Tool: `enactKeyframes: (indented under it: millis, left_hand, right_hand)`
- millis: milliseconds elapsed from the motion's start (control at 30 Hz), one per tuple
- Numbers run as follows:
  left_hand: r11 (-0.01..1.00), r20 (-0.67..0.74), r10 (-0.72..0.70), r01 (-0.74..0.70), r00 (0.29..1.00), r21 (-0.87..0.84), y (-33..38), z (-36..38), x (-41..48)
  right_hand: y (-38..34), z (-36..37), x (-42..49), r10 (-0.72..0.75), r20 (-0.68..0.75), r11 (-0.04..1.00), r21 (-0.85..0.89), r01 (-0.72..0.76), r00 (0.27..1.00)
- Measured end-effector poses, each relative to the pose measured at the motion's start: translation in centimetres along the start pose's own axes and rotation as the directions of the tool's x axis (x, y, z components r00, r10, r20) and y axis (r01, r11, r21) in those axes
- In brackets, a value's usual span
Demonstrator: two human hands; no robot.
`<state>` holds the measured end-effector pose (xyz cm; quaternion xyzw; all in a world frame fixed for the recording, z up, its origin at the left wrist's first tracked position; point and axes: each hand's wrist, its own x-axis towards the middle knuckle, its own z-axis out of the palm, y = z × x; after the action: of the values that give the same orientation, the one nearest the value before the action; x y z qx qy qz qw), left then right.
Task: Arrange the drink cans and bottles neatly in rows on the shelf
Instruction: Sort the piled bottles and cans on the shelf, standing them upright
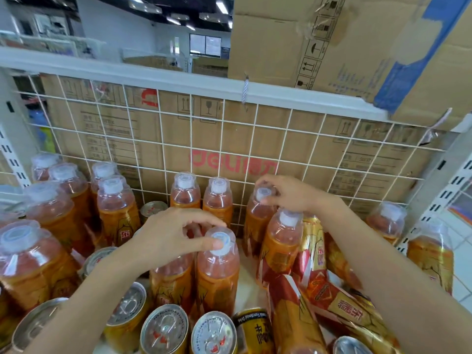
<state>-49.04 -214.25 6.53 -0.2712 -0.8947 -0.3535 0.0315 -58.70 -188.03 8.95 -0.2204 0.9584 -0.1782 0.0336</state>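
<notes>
Many orange drink bottles with white caps stand on the shelf (pixel 246 290), with gold cans (pixel 164 333) among them. My left hand (pixel 168 236) grips the cap of an upright bottle (pixel 218 274) near the middle, thumb across its top. My right hand (pixel 286 191) pinches the cap of another upright bottle (pixel 256 226) close to the back grid. Two bottles (pixel 185 194) stand side by side against the grid. Several bottles (pixel 332 302) lie tipped over in a heap under my right forearm.
A white wire grid (pixel 255 139) backs the shelf, with cardboard boxes (pixel 178 129) behind it. A white upper shelf edge (pixel 204 83) carries a big carton (pixel 332 39). Slotted uprights (pixel 449 185) stand at both sides. More bottles (pixel 429 256) stand at the far right.
</notes>
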Motion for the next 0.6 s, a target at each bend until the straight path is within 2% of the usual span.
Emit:
enactKeyframes:
  millis: [100,233,367,467,600]
  left_hand:
    - [0.997,-0.008,0.032,-0.032,0.999,0.071,-0.1,0.1,-0.2]
    - [0.969,-0.015,0.098,-0.092,0.995,0.230,0.0,0.1,-0.5]
    - [0.953,-0.046,0.117,-0.099,0.992,0.287,0.1,0.4,-1.1]
    - [0.926,-0.101,0.123,-0.078,0.987,0.368,0.5,1.3,-1.7]
    - [0.919,-0.203,0.149,-0.060,0.968,0.390,1.3,2.8,-2.8]
  right_hand:
    - [0.8,0.2,-0.2,0.068,-0.041,0.993,0.095,-0.064,0.997]
    - [0.5,1.1,-0.5,0.082,-0.108,0.997,-0.005,-0.083,0.991]
    - [0.6,1.3,-1.4,0.120,-0.238,0.992,-0.011,-0.126,0.964]
    - [0.5,1.1,-3.0,0.070,-0.313,0.993,-0.073,-0.097,0.947]
    - [-0.2,0.2,-5.4,0.000,-0.312,0.998,-0.065,-0.022,0.950]
